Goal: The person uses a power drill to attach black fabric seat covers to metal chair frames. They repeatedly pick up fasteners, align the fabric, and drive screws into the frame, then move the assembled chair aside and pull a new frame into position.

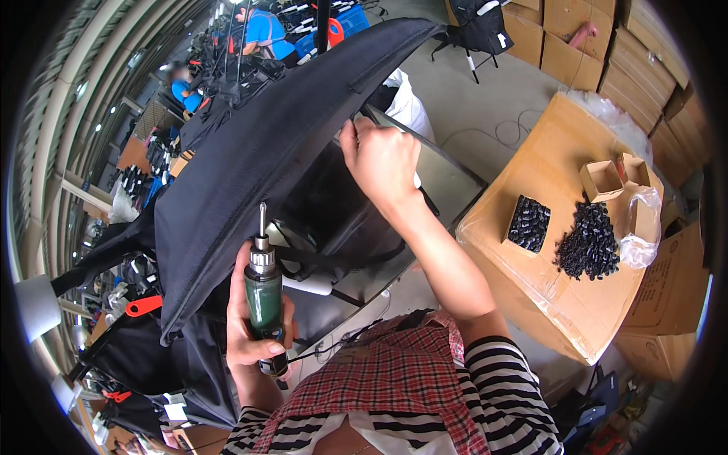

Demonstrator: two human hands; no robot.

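Note:
My left hand [250,326] is wrapped round a green electric screwdriver [264,299], whose metal bit points up and away from me. A long, curved black fabric canopy [250,144] stretches in front of both hands, from lower left to upper right. The screwdriver's tip is close to its lower edge. Farther up, my right hand [383,163] is closed in a fist against the canopy's near edge. What its fingers hold is hidden. Below the canopy are a dark strap [337,256] and a white tube [307,284].
On my right, a large cardboard box [516,303] carries a small box of black parts [528,225], a loose pile [590,241] and a plastic bag [641,231]. A metal table [447,178] lies under the work. Two people in blue [265,34] work at far left.

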